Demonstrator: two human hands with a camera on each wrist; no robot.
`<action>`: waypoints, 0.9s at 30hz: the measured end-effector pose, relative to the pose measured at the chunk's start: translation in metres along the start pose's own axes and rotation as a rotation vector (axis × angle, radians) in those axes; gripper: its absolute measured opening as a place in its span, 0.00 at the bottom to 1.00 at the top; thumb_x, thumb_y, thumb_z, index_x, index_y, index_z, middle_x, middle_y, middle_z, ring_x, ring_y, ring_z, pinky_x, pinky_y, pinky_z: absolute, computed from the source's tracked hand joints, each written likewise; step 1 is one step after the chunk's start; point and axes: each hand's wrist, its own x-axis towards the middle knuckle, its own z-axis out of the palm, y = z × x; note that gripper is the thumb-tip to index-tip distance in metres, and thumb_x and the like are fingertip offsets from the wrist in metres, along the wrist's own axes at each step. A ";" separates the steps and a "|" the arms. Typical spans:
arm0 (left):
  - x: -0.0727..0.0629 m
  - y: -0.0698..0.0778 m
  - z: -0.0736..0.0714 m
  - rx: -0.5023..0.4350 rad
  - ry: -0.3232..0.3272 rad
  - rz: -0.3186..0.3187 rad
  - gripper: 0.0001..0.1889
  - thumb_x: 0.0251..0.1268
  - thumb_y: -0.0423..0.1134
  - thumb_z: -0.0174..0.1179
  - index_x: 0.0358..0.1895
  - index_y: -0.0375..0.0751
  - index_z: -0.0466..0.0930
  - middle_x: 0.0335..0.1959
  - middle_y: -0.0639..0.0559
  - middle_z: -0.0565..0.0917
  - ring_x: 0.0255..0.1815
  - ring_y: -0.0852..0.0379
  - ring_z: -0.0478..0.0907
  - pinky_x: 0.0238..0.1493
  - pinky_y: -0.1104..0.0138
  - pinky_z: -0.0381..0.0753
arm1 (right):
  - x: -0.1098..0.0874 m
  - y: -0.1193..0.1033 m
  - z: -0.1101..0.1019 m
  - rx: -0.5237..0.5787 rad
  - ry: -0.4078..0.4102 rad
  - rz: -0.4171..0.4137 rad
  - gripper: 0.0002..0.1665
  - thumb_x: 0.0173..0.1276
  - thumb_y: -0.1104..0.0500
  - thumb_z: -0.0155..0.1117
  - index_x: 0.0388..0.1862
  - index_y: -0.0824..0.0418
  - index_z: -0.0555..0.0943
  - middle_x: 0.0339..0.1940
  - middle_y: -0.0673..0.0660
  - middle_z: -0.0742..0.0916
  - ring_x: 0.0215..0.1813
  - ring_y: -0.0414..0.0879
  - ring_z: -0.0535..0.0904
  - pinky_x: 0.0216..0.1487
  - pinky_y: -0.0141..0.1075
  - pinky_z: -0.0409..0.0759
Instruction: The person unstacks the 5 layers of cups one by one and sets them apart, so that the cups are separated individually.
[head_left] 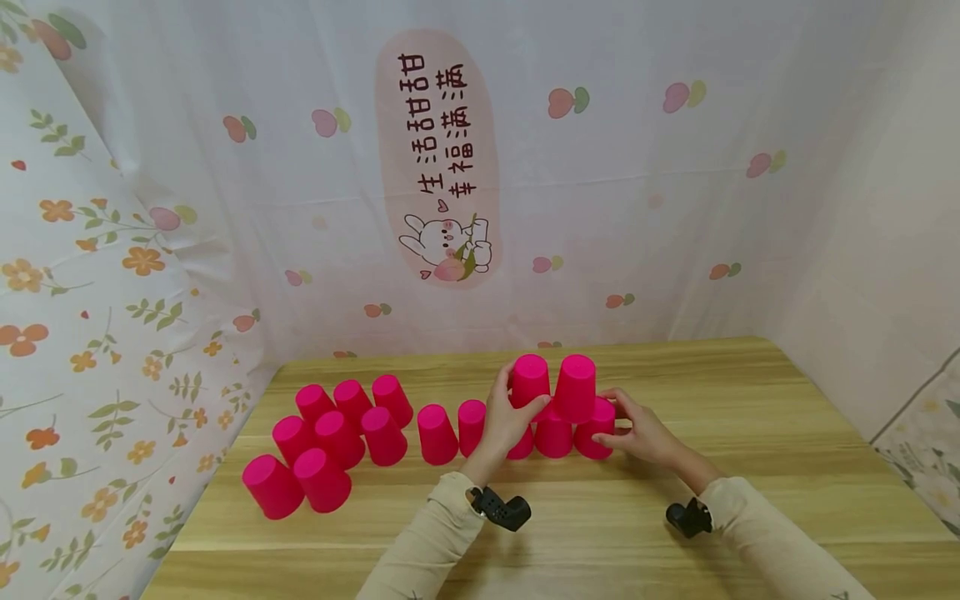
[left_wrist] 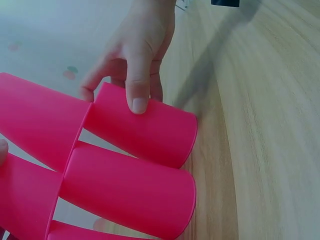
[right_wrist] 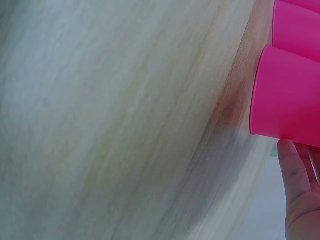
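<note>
Pink cups stand upside down in two tiers on the table. In the head view my left hand (head_left: 504, 423) holds the upper left cup (head_left: 531, 380), its thumb across the front and fingers behind. Beside that cup, the upper right cup (head_left: 576, 392) straddles the lower middle cup (head_left: 554, 438) and the lower right cup (head_left: 595, 442). My right hand (head_left: 643, 432) grips the lower right cup from its outer side. The left wrist view shows the right thumb (left_wrist: 138, 95) pressed on this cup's wall. Another lower cup (head_left: 520, 446) is partly hidden behind my left hand.
Several more upside-down pink cups (head_left: 324, 481) stand in rows at the left of the wooden table (head_left: 600, 542). Two single cups, one of them this cup (head_left: 437, 435), stand between those rows and my left hand. A patterned curtain (head_left: 622, 208) hangs behind the table.
</note>
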 end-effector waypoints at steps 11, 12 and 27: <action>-0.008 0.008 -0.018 0.007 -0.004 0.008 0.34 0.50 0.41 0.64 0.61 0.41 0.61 0.53 0.46 0.70 0.54 0.49 0.65 0.49 0.57 0.70 | 0.000 0.016 0.003 0.009 0.012 -0.021 0.31 0.50 0.69 0.67 0.51 0.67 0.64 0.43 0.66 0.77 0.42 0.61 0.76 0.36 0.41 0.79; -0.009 0.009 -0.022 0.011 -0.003 0.018 0.34 0.50 0.41 0.64 0.61 0.41 0.61 0.53 0.46 0.71 0.54 0.49 0.66 0.49 0.56 0.69 | 0.000 0.021 0.004 0.006 0.014 -0.020 0.31 0.50 0.68 0.67 0.51 0.66 0.63 0.43 0.65 0.77 0.42 0.60 0.76 0.36 0.41 0.79; -0.039 0.006 -0.094 0.005 0.166 0.062 0.33 0.47 0.36 0.66 0.59 0.40 0.64 0.51 0.45 0.72 0.51 0.47 0.67 0.48 0.56 0.71 | 0.001 0.040 0.005 0.000 0.028 -0.015 0.32 0.50 0.61 0.69 0.52 0.61 0.64 0.44 0.61 0.78 0.41 0.55 0.78 0.35 0.38 0.80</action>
